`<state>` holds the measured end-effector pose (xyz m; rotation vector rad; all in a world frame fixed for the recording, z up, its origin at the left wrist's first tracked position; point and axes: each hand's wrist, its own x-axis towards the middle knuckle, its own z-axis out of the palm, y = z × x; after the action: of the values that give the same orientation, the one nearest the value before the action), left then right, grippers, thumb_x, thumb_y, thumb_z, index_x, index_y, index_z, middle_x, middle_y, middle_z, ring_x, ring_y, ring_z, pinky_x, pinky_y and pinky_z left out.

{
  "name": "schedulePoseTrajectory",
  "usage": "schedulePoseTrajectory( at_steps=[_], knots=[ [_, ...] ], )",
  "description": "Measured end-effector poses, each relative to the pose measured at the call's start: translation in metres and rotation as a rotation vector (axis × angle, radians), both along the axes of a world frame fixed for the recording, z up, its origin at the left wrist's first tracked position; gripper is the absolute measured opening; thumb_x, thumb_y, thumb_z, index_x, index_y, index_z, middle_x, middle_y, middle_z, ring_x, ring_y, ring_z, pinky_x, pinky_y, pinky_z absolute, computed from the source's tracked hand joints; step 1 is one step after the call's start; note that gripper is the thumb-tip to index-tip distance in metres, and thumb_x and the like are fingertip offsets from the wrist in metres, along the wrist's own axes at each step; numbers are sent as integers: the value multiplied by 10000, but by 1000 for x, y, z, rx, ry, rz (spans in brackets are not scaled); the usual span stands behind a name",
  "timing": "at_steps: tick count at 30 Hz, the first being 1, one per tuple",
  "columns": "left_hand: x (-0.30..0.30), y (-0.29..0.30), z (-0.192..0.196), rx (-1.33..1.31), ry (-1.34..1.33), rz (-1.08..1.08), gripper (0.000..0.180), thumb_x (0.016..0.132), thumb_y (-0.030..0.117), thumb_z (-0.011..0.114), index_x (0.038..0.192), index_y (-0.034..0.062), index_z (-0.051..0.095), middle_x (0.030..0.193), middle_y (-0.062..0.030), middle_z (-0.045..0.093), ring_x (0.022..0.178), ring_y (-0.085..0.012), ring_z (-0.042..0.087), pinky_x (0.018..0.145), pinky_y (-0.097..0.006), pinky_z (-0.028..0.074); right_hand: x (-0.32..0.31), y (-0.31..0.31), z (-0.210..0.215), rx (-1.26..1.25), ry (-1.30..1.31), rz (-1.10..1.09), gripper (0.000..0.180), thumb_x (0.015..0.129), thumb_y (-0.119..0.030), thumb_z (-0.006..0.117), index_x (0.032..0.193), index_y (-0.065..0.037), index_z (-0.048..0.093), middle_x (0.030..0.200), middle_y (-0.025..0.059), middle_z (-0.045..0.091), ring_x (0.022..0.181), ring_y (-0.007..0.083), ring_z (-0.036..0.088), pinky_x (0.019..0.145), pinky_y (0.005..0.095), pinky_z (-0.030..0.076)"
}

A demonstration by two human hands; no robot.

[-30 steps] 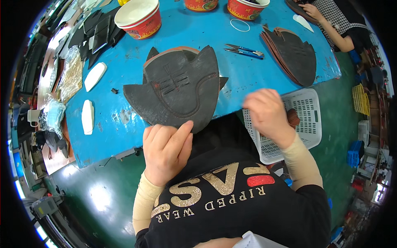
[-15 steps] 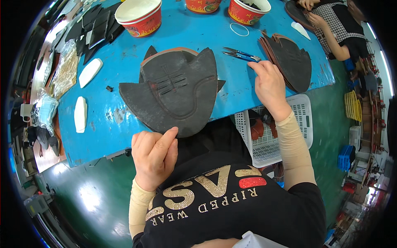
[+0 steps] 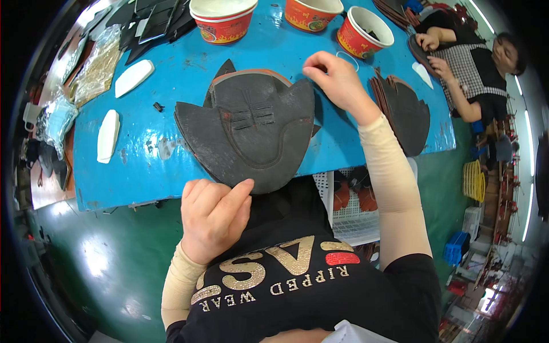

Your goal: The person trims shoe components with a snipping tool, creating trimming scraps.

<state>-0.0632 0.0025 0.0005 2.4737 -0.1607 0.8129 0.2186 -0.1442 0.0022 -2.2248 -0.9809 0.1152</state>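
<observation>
Head view: left hand [image 3: 213, 220] fingers pinching dark leather piece [image 3: 251, 134]; red bowls' [image 3: 363, 31] contents unclear.

**Matt leather on a scuffed blue top**

The dark shoe-upper piece [image 3: 251, 134] looks like matt, slightly grainy leather or leather-like sheet, dusty grey on its face, with a thin tan edge showing along its upper rim. The stack of similar pieces [image 3: 406, 111] beside it has the same dull finish. The surface [image 3: 171, 86] is a smooth blue sheet, scratched and worn pale in patches. The red cups [image 3: 223, 20] look like glossy printed paper. The white oval pieces [image 3: 107, 136] appear smooth and matt. The basket [image 3: 354, 226] is white plastic mesh. The green floor [image 3: 108, 257] is glossy and reflects light. Sleeves [image 3: 392, 183] on both forearms are beige stretch cloth.
</observation>
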Motion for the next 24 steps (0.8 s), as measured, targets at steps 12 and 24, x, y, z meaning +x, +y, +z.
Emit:
schedulePoseTrajectory(
  at_steps=[12, 24],
  knots=[
    [-38, 14, -21, -52, 0, 234, 348, 680, -38, 690, 1012, 63, 661, 685, -7, 497, 604, -185, 476, 606, -331, 363, 40, 28, 8, -436, -74, 500, 133, 863, -119, 636, 932, -7, 624, 889, 43, 647, 817, 106, 599, 744, 256, 484],
    [-30, 14, -24, -55, -8, 200, 338, 687, -35, 683, 1012, 58, 663, 679, -1, 499, 597, -176, 467, 605, -326, 358, 56, 19, 2, -195, -127, 142, 116, 866, -110, 626, 924, -26, 573, 808, 93, 640, 738, 183, 609, 684, 305, 488]
  ],
)
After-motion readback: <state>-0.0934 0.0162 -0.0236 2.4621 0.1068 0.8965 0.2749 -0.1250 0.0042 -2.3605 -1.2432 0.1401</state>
